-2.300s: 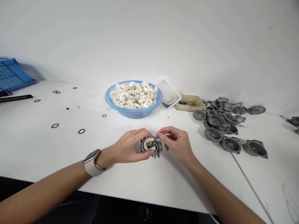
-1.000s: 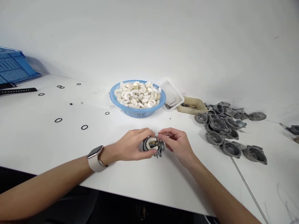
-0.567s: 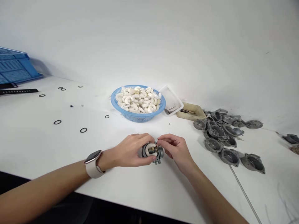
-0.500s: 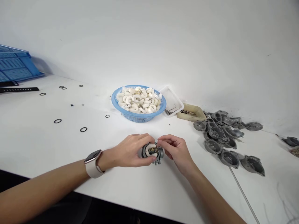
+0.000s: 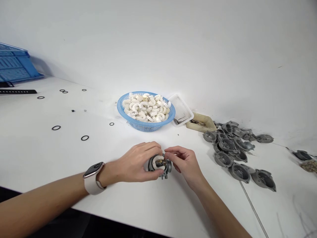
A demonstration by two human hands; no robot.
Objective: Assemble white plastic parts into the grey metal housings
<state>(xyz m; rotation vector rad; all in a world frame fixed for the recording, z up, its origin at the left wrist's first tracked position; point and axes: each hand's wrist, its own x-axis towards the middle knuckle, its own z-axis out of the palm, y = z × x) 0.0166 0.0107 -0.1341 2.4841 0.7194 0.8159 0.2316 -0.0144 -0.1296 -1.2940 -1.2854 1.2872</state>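
My left hand (image 5: 137, 162) is wrapped round a small grey metal carburetor body (image 5: 158, 164) with a white horseshoe float and brass parts on its top, resting on the white table (image 5: 148, 205). My right hand (image 5: 184, 162) pinches at the body's upper right edge with thumb and forefinger; what sits in the pinch is too small to make out. A pale watch (image 5: 92, 178) is on my left wrist.
A blue basket (image 5: 146, 125) of white floats stands behind the hands. Right of it lie a clear tray (image 5: 182, 107) and a beige tray (image 5: 201, 121). A heap of grey metal bowls (image 5: 235, 148) lies at right. Black O-rings (image 5: 84, 138) dot the left; a blue crate (image 5: 15, 64) far left.
Both hands have stayed on the carburetor body with only slight finger shifts. The view has drifted a little, so the table objects appear shifted.
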